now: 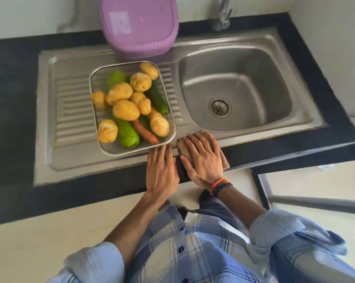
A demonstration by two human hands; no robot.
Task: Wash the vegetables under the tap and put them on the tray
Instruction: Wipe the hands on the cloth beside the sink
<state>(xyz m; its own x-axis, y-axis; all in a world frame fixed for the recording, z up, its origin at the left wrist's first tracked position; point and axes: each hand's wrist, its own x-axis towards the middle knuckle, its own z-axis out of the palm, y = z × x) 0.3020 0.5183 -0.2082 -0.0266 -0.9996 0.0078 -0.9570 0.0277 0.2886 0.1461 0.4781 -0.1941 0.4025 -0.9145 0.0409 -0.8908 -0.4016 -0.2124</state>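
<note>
Resting flat on the near edge of the dark surface (13, 123), both hands lay with fingers straight and slightly spread — the right hand (201, 158) pressed on a brown cloth (225, 160), the left hand (162, 170) just beside it, its fingertips touching the rim of the steel tray (173, 127). That tray sat on the drainboard left of the sink basin (244, 82), holding the vegetables (129, 105) — potatoes, green ones, a carrot. A purple tub (141, 25) stood behind it, the tap (222, 15) at the far right.
</note>
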